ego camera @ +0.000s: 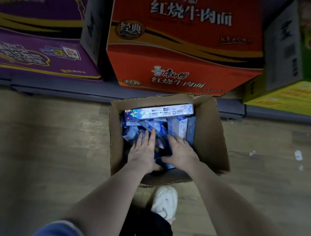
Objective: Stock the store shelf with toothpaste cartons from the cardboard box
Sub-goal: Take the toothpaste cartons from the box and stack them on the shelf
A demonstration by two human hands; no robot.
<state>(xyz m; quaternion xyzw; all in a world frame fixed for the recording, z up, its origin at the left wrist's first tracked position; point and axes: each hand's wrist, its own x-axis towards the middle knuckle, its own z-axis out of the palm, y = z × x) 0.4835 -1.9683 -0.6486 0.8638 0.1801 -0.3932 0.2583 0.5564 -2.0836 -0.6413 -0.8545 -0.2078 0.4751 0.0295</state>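
Note:
An open cardboard box [210, 138] stands on the floor, filled with several blue and white toothpaste cartons [177, 127] lying at mixed angles. One long shiny carton [158, 110] lies across the far side on top. Both my hands are inside the box. My left hand [144, 151] lies flat on the cartons with fingers straight. My right hand [181, 151] rests beside it, fingers spread over a blue carton [163, 145] between the two hands. Whether either hand grips a carton is hidden by the hands themselves.
Behind the box runs a low grey shelf base [62, 87] bearing a big red noodle case [183, 47], a purple case [38, 39] at left and a green-yellow case [297, 71] at right. My white shoe [164, 201] stands just before the box. Scraps [298, 155] litter the floor at right.

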